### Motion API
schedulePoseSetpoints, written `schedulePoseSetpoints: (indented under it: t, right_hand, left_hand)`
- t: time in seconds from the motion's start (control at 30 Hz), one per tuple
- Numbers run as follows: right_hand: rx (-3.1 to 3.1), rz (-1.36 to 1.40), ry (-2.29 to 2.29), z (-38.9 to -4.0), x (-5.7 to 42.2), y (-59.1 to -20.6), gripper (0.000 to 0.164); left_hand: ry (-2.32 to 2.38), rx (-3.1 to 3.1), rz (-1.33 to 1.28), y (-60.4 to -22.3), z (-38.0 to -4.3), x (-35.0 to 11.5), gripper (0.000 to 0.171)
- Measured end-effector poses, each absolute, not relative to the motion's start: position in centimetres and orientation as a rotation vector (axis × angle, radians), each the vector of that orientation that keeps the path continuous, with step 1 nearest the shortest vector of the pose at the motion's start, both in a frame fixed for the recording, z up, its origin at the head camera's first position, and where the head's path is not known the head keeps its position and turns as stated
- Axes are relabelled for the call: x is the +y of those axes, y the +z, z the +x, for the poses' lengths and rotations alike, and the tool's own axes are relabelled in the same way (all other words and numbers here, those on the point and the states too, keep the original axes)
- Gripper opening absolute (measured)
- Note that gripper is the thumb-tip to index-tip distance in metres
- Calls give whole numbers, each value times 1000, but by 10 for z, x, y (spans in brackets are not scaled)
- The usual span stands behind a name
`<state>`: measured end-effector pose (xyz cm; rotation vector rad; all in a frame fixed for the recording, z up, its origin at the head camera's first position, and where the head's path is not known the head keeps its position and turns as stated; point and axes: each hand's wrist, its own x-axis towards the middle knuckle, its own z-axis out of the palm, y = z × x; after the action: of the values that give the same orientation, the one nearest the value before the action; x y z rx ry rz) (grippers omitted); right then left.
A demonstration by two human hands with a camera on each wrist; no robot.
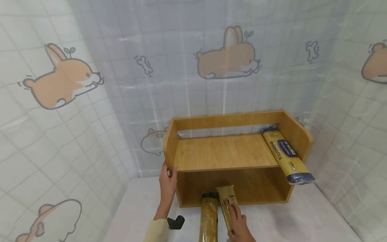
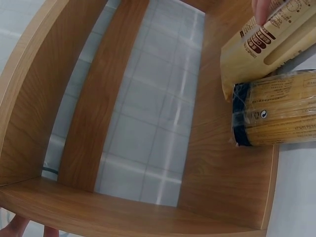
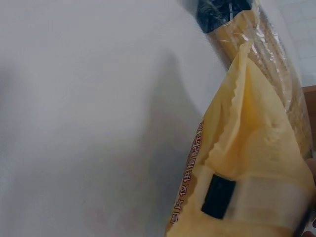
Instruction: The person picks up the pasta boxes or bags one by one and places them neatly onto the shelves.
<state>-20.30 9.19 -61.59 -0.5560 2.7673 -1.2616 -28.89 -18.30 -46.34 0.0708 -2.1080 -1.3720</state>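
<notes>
My left hand (image 1: 168, 183) grips the left side panel of a two-level wooden shelf (image 1: 223, 153), thumb at its front edge. In the left wrist view its fingertips (image 2: 17, 226) show past the panel. My right hand (image 1: 241, 226) holds a yellow noodle packet (image 1: 226, 195) from above, its far end inside the lower compartment. The packet's crimped near end (image 3: 252, 153) fills much of the right wrist view. Left of it lies a clear pack of spaghetti (image 1: 208, 216) with a dark blue end, partly in the compartment's mouth.
On the upper level, a blue-and-yellow spaghetti pack (image 1: 279, 151) lies along the right panel and juts past the front edge. The shelf stands on a white table (image 1: 137, 201) against a tiled-pattern sheet (image 1: 169, 97). A black object (image 1: 176, 222) shows beside the left sleeve.
</notes>
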Motion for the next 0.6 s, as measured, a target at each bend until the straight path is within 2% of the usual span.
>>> schedulePoseSetpoints:
  t: [0.37, 0.6]
  right_hand:
    - [2844, -527, -1134, -207, 100, -610, 85]
    - [3306, -905, -813, -210, 102, -603, 89]
  left_hand:
    - [-1377, -2117, 73, -465, -286, -182, 53]
    - [-1366, -2108, 83, -463, -288, -183, 53]
